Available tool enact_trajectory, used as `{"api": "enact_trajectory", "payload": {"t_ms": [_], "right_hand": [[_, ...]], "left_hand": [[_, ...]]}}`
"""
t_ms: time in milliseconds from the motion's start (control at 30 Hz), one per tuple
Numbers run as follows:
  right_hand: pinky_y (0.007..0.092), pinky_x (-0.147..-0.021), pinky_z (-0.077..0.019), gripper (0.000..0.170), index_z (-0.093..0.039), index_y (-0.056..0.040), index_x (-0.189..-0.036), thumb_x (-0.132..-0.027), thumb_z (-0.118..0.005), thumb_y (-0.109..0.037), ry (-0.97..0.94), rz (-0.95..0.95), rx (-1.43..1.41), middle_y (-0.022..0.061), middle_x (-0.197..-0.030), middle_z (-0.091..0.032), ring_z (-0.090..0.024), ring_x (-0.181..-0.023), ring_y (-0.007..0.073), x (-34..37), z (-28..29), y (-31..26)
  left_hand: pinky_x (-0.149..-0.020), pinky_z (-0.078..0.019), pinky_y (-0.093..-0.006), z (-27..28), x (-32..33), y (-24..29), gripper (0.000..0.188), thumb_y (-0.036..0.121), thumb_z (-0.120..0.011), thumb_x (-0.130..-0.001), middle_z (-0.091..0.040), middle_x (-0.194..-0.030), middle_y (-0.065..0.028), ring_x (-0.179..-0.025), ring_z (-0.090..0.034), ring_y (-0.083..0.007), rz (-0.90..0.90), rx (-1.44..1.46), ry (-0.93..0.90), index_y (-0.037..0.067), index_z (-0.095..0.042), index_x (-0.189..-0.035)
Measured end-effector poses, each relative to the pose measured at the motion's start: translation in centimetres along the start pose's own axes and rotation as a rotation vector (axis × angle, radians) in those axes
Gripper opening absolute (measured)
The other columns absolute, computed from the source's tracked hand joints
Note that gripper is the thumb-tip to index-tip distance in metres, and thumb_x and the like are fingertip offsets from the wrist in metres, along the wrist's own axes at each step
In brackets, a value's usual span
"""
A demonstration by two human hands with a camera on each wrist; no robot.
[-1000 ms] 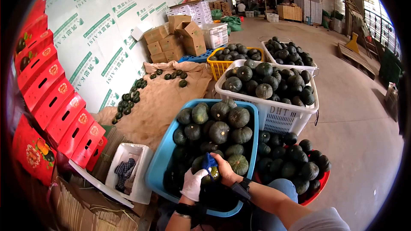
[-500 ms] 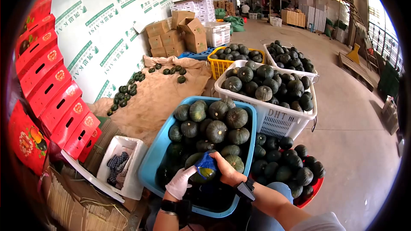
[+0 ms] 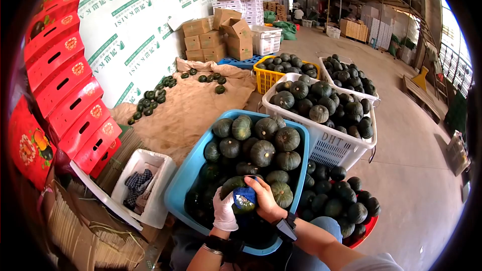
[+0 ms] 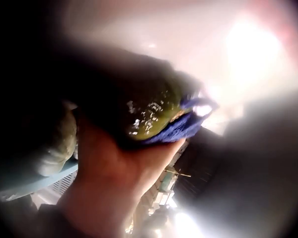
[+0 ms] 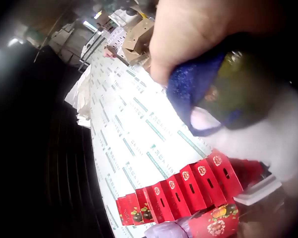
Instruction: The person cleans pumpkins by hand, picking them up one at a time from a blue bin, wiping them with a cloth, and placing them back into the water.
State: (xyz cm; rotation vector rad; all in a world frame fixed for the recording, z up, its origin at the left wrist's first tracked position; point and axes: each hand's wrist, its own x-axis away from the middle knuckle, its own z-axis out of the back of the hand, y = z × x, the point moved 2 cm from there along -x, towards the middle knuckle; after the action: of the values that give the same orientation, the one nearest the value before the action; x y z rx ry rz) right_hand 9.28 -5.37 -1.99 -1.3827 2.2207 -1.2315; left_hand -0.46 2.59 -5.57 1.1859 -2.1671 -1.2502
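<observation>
The white-gloved left hand point(image 3: 224, 213) curls round the left side of a dark green squash point(image 3: 232, 185), palm set against its rind, while the bare right hand point(image 3: 266, 201) closes from the other side and pinches a blue cloth point(image 3: 244, 196) onto the fruit. How hard the 2 hands press I cannot tell. The squash sits between them, above the near part of a light blue tub point(image 3: 175, 186); whether its underside touches anything is hidden. Bright glints dot its rind in the left wrist view, so it may be wet, and a smooth glove on a slick, rounded surface could let it roll out if the right hand eased off first. A fall would probably be short, yet it could bruise the rind against the heaped squashes point(image 3: 262, 153) in the tub. The cloth bunches and loops loosely in the right wrist view; a finger caught in that slack might drag the squash sideways. Farther out, a red basin point(image 3: 366, 232) beside the person's knee is piled above its rim, and a bump from the right elbow or leg could send squashes onto the floor. A white crate point(image 3: 329, 146) beyond is heaped just as high, so a knock there carries a similar risk.
</observation>
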Motion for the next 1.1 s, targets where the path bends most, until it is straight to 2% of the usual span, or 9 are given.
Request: {"api": "enact_trajectory", "payload": {"t_ms": [67, 167, 300, 367, 467, 567, 833, 967, 1100], "right_hand": [[0.0308, -0.08, -0.0514, 0.032, -0.059, -0.0081, -0.113, -0.088, -0.069, -0.024, 0.143, 0.128, -0.278, 0.004, -0.1, -0.065, -0.062, -0.09, 0.0148, 0.2, 0.0, 2.4], [0.0344, -0.087, -0.0497, 0.034, -0.059, -0.0104, -0.115, -0.088, -0.07, -0.027, 0.223, -0.014, -0.322, 0.0023, -0.105, -0.065, -0.061, -0.095, 0.0167, 1.4, -0.8, 3.8], [0.0396, -0.094, -0.0485, 0.046, -0.057, -0.0124, -0.122, -0.087, -0.067, -0.041, -0.068, -0.281, -0.292, 0.0026, -0.114, -0.064, -0.062, -0.101, 0.0202, 0.1, 3.6, 3.4], [0.0359, -0.085, -0.053, 0.048, -0.053, -0.0032, -0.124, -0.086, -0.072, -0.026, -0.107, -0.178, -0.076, 0.0078, -0.108, -0.065, -0.064, -0.096, 0.0191, 0.8, 2.9, -1.0], [0.0295, -0.082, -0.0509, 0.052, -0.053, -0.0003, -0.122, -0.082, -0.077, -0.024, -0.256, -0.012, 0.413, 0.006, -0.104, -0.063, -0.061, -0.093, 0.0141, 1.1, 1.7, -3.3], [0.0274, -0.08, -0.0499, 0.052, -0.053, -0.0001, -0.121, -0.081, -0.079, -0.022, -0.168, -0.088, 0.289, 0.0049, -0.103, -0.062, -0.06, -0.092, 0.0128, 1.3, 1.0, -2.7], [0.036, -0.091, -0.049, 0.04, -0.054, -0.0079, -0.121, -0.085, -0.071, -0.017, 0.019, 0.042, -0.267, 0.0045, -0.11, -0.064, -0.061, -0.101, 0.0195, 1.1, -0.6, 3.4], [0.0357, -0.088, -0.0505, 0.044, -0.054, -0.0074, -0.12, -0.081, -0.075, -0.011, 0.009, -0.051, -0.235, 0.0056, -0.11, -0.063, -0.061, -0.099, 0.0188, 1.3, 1.2, 3.4], [0.0326, -0.088, -0.0492, 0.062, -0.048, 0.0012, -0.126, -0.077, -0.08, -0.016, -0.231, -0.084, 0.279, 0.009, -0.108, -0.063, -0.061, -0.098, 0.0182, 0.4, 2.6, -2.9]], "left_hand": [[-0.08, -0.0483, -0.026, -1.4, 0.4, -0.8, 0.029, 0.012, -0.073, -0.083, -0.062, -0.098, -0.0032, -0.088, -0.058, -0.0122, -0.09, 0.066, 0.15, 0.001, -0.057, -0.104], [-0.084, -0.0469, -0.0273, -2.2, 1.6, -2.5, 0.035, 0.009, -0.073, -0.082, -0.057, -0.106, -0.0046, -0.095, -0.054, -0.0128, -0.181, -0.005, 0.387, 0.002, -0.049, -0.107], [-0.093, -0.0421, -0.0314, -1.3, 3.3, -1.5, 0.035, 0.022, -0.064, -0.087, -0.054, -0.112, -0.0061, -0.1, -0.052, -0.0153, 0.041, 0.032, 0.103, 0.003, -0.05, -0.113], [-0.091, -0.0424, -0.0321, -3.1, 3.1, 3.2, 0.036, 0.022, -0.061, -0.088, -0.056, -0.108, -0.0048, -0.099, -0.053, -0.0155, 0.321, 0.316, -0.027, 0.002, -0.054, -0.117], [-0.081, -0.0466, -0.0278, -2.7, 2.4, 6.9, 0.035, 0.029, -0.062, -0.093, -0.063, -0.104, -0.0028, -0.093, -0.058, -0.012, 0.301, -0.54, -0.229, 0.0, -0.061, -0.113], [-0.079, -0.0485, -0.0245, -3.0, 2.0, 5.7, 0.033, 0.025, -0.066, -0.091, -0.065, -0.103, -0.0033, -0.09, -0.061, -0.0114, 0.485, -0.015, -0.166, 0.0, -0.063, -0.111], [-0.082, -0.0485, -0.0299, -2.3, 1.2, -0.5, 0.025, 0.022, -0.062, -0.09, -0.064, -0.105, -0.0042, -0.092, -0.061, -0.0154, -0.019, 0.325, 0.224, 0.003, -0.064, -0.107], [-0.083, -0.0479, -0.0296, -1.9, 2.1, -0.6, 0.028, 0.024, -0.062, -0.091, -0.063, -0.108, -0.0043, -0.094, -0.06, -0.0139, 0.038, 0.271, 0.235, 0.004, -0.063, -0.11], [-0.085, -0.0472, -0.0263, -1.4, 0.8, 5.0, 0.04, 0.032, -0.063, -0.089, -0.064, -0.103, -0.0026, -0.095, -0.059, -0.0118, 0.44, -0.443, -0.245, 0.002, -0.062, -0.114]]}}
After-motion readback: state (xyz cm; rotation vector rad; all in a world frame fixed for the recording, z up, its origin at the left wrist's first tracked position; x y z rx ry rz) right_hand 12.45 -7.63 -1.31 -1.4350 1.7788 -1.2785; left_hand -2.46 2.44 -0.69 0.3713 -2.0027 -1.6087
